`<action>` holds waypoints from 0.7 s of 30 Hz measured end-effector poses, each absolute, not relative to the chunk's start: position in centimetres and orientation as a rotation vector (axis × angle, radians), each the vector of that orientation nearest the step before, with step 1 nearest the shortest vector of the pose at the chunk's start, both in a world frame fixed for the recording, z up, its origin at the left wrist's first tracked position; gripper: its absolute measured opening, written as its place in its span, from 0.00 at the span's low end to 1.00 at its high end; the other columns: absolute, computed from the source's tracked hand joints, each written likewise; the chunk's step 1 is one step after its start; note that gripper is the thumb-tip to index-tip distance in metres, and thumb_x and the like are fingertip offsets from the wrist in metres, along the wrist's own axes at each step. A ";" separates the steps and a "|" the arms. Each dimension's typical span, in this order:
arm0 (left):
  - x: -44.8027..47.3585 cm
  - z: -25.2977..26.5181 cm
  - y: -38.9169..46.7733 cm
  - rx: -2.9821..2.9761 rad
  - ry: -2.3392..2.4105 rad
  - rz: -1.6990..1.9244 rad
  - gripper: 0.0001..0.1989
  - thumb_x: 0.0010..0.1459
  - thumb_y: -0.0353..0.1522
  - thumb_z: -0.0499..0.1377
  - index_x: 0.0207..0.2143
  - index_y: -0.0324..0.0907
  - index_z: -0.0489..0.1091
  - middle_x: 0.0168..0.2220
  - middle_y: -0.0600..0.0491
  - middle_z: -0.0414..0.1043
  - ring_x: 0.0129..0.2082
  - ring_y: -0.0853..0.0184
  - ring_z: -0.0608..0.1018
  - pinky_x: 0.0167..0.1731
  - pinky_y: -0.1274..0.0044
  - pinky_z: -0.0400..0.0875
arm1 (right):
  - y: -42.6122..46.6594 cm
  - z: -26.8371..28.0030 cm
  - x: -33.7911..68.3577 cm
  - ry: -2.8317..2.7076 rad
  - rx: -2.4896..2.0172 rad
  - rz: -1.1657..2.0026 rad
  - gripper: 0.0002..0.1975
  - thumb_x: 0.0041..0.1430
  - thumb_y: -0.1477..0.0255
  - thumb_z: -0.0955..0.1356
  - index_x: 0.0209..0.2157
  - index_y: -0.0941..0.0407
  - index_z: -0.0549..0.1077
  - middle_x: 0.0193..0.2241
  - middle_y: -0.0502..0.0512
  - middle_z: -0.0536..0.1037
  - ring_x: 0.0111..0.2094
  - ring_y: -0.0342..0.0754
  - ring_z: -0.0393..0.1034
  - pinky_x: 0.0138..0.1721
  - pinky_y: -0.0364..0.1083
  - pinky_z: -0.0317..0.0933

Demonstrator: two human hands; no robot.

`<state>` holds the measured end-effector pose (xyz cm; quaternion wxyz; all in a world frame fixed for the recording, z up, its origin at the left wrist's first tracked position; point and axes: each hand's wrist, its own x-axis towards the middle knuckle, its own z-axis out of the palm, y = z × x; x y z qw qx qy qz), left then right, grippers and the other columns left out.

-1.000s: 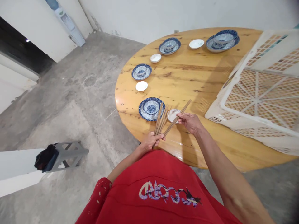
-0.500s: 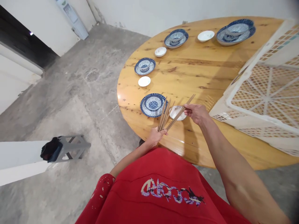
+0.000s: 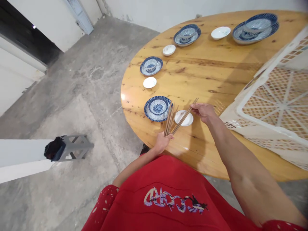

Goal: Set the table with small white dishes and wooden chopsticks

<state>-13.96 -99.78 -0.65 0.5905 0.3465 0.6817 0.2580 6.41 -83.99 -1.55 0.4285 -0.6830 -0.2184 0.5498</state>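
Note:
My left hand (image 3: 163,142) is closed round the lower ends of several brown chopsticks (image 3: 169,120) near the table's front edge. The fingers of my right hand (image 3: 203,111) pinch the upper part of a pair of chopsticks (image 3: 184,118), whose lower ends reach down to my left hand. Below that pair, a small white dish (image 3: 190,121) lies on the table, partly covered by it. Just left of the bunch, a blue-and-white bowl (image 3: 158,106) stands on a blue-patterned plate (image 3: 148,114).
More blue-and-white plates (image 3: 144,71) with bowls and small white dishes (image 3: 149,82) line the far edge of the round wooden table (image 3: 183,73). A white plastic basket (image 3: 262,96) stands on the right. A grey stool (image 3: 75,147) with dark cloth is on the floor at left.
My right hand has moved slightly right relative to the chopstick tips, still pinching the pair. The view has shifted a little, so the far plates and the basket appear further right.

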 end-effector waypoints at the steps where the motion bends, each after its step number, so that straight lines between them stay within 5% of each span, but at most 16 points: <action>1: -13.9 -0.8 -99.8 0.826 1.591 0.607 0.07 0.59 0.31 0.60 0.28 0.38 0.72 0.23 0.55 0.66 0.26 0.71 0.63 0.27 0.79 0.55 | -83.9 -1.7 6.4 -0.544 -1.711 1.380 0.11 0.54 0.85 0.73 0.23 0.60 0.73 0.17 0.49 0.72 0.17 0.36 0.65 0.15 0.34 0.56; 21: -12.9 -1.9 -99.9 0.816 1.597 0.605 0.07 0.57 0.32 0.59 0.31 0.38 0.73 0.24 0.55 0.69 0.22 0.72 0.60 0.24 0.76 0.51 | -83.0 -2.0 6.0 -0.547 -1.642 1.504 0.11 0.53 0.84 0.75 0.23 0.60 0.73 0.17 0.49 0.73 0.17 0.38 0.66 0.17 0.36 0.63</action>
